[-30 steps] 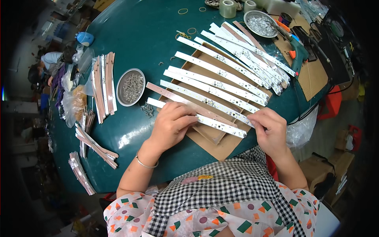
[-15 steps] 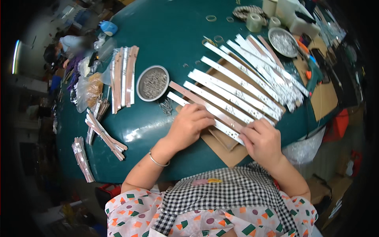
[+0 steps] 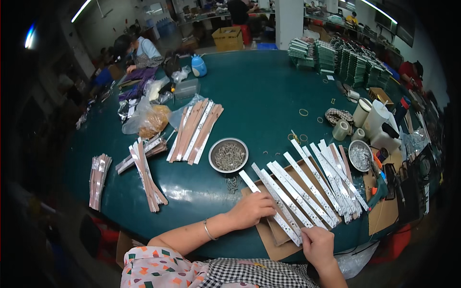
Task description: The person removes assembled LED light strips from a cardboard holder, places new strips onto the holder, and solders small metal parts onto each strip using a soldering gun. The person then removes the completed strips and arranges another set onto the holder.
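Strips [image 3: 311, 188] lay over brown cardboard [image 3: 274, 248] by the near edge of your worktop [image 3: 201, 206]. Your left hand [image 3: 250, 211] curled over the closest strip, its grip hidden; your right hand [image 3: 318, 242] pinched one near end. Light edge-holding probably suited such slim pieces.

The head-worn fisheye looks forward and down across the worktop [image 3: 259, 91] from its near side. The hands [image 3: 318, 244] are near, at lower centre; a pillar [image 3: 289, 24] stands far off, top centre-right. Edges bend toward the black rim; the lower left is too dim to read surely.
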Action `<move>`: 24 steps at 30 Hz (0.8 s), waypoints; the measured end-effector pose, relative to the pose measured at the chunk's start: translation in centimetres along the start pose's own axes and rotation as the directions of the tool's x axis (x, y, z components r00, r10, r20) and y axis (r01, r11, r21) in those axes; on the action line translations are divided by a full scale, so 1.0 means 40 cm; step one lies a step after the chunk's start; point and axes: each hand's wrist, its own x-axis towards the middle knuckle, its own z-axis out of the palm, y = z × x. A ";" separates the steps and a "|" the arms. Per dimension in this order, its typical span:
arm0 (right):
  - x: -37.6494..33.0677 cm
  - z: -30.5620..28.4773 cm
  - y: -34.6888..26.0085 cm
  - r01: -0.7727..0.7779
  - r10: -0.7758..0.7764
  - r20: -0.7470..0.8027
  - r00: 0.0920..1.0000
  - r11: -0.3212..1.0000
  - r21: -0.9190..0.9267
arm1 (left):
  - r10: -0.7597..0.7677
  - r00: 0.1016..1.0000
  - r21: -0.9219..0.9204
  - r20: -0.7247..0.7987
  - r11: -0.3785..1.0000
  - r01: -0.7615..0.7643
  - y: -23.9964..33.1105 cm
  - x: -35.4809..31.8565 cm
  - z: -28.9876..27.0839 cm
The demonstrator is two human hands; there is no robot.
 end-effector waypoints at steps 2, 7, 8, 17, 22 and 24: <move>-0.012 -0.007 0.010 -0.062 0.060 0.028 0.998 0.996 0.063 | -0.035 0.998 -0.009 -0.048 0.999 0.035 0.011 -0.009 0.006; -0.036 -0.006 0.050 -0.125 0.125 0.038 0.991 0.992 -0.001 | -0.253 0.941 0.041 -0.225 0.963 0.268 0.013 0.004 0.017; -0.041 -0.012 0.038 -0.150 0.150 0.062 0.987 0.989 -0.004 | -0.253 0.941 0.034 -0.224 0.963 0.267 0.018 0.003 0.017; -0.036 -0.013 -0.009 -0.109 0.117 0.052 0.992 0.985 -0.131 | -0.219 0.952 -0.041 -0.212 0.976 0.216 -0.008 0.016 0.018; -0.033 -0.020 0.005 -0.081 0.086 0.037 0.996 0.990 -0.116 | -0.203 0.972 -0.137 -0.120 0.973 0.187 0.010 0.026 0.016; -0.022 -0.021 0.013 -0.014 0.016 0.022 1.000 0.992 -0.125 | -0.213 0.966 -0.112 -0.146 0.974 0.198 0.005 0.029 0.004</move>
